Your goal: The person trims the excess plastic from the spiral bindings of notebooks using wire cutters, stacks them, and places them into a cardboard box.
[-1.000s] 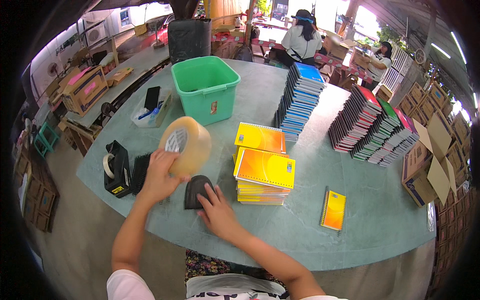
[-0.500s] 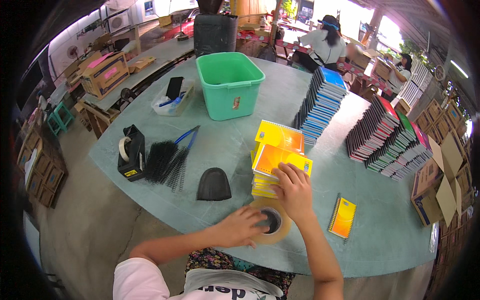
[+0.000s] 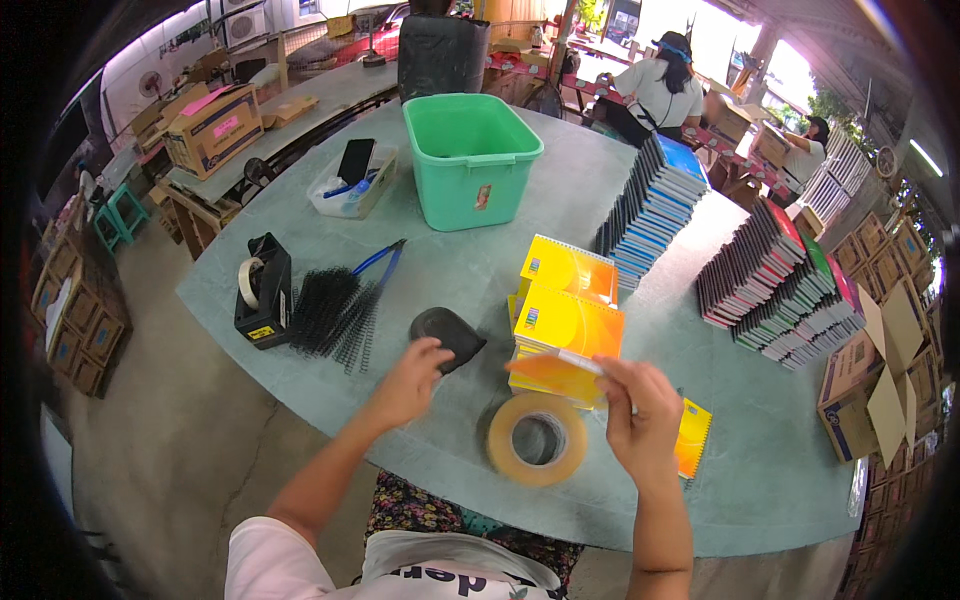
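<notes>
My left hand (image 3: 405, 385) has its curled fingers at the near edge of a black, round-ended flat piece (image 3: 447, 335), which looks pinched there and tilted. Between the thumb and fingers of my right hand (image 3: 643, 405) is a small yellow-orange notebook (image 3: 557, 374), tipped almost edge-on and slightly blurred. It is held above the near side of a stack of yellow notebooks (image 3: 570, 313). A wide roll of clear tape (image 3: 500, 455) lies flat between my forearms. Partly behind my right hand, a yellow spiral notebook (image 3: 692, 440) rests on the table.
Left are a tape dispenser (image 3: 264, 292), black spiral coils (image 3: 325, 310) and blue-handled pliers (image 3: 378, 265). Farther off stand a green bin (image 3: 475, 185) and a clear tub (image 3: 365, 200). Blue (image 3: 650, 215) and red (image 3: 755, 265) notebook stacks stand right, near an open carton (image 3: 855, 385). Two people work beyond.
My left hand has left the tape roll for the black piece, which has shifted away and turned. My right hand has lifted a notebook off the stack and tilted it.
</notes>
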Motion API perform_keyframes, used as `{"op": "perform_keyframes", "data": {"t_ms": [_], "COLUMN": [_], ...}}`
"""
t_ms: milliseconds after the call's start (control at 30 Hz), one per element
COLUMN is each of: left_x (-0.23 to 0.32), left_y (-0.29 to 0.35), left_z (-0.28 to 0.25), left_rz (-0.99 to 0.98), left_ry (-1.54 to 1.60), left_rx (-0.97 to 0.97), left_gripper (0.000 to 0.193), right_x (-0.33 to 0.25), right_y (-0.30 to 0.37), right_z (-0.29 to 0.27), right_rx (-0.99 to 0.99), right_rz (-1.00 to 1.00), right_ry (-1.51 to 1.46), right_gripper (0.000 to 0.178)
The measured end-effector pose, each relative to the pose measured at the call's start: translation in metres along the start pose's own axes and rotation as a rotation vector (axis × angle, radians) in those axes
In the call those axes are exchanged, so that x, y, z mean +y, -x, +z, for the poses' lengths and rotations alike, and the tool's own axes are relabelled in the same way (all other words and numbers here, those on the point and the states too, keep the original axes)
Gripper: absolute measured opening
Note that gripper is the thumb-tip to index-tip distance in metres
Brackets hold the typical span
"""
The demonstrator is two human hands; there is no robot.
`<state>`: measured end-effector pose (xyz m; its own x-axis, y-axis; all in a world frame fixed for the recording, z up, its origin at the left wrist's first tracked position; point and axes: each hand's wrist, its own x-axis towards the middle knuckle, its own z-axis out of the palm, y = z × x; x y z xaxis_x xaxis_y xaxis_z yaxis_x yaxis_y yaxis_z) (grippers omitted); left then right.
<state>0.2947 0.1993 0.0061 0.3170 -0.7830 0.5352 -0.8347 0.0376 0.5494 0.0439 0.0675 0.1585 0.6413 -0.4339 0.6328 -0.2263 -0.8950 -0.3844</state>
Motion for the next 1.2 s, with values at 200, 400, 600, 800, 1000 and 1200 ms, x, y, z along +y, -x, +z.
{"op": "perform_keyframes", "data": {"t_ms": [200,400,600,800,1000,1200], "left_x": [-0.079,-0.093,-0.104,-0.092,-0.021,0.085], "left_y": [-0.022,-0.027,-0.039,-0.040,-0.030,-0.006], "left_z": [-0.021,-0.029,-0.035,-0.052,-0.044,0.009], "left_rz": [-0.459,-0.466,-0.424,-0.447,-0.239,-0.107], "left_ry": [-0.492,-0.733,-0.792,-0.747,-0.565,-0.306], "left_rx": [0.069,-0.100,-0.148,-0.034,-0.052,-0.680], "left_gripper": [0.020,0.023,0.024,0.024,0.043,0.068], "right_x": [0.007,0.010,0.013,0.012,0.010,0.004], "right_y": [0.049,0.041,0.038,0.035,0.034,0.028], "right_z": [0.026,0.043,0.062,0.068,0.077,0.085], "right_rx": [-0.286,-0.315,-0.374,-0.269,-0.362,-0.407], "right_rz": [0.086,0.142,0.182,0.169,0.171,0.160], "right_ry": [0.039,0.102,0.134,0.021,0.138,0.212], "right_gripper": [0.017,0.018,0.017,0.015,0.014,0.015]}}
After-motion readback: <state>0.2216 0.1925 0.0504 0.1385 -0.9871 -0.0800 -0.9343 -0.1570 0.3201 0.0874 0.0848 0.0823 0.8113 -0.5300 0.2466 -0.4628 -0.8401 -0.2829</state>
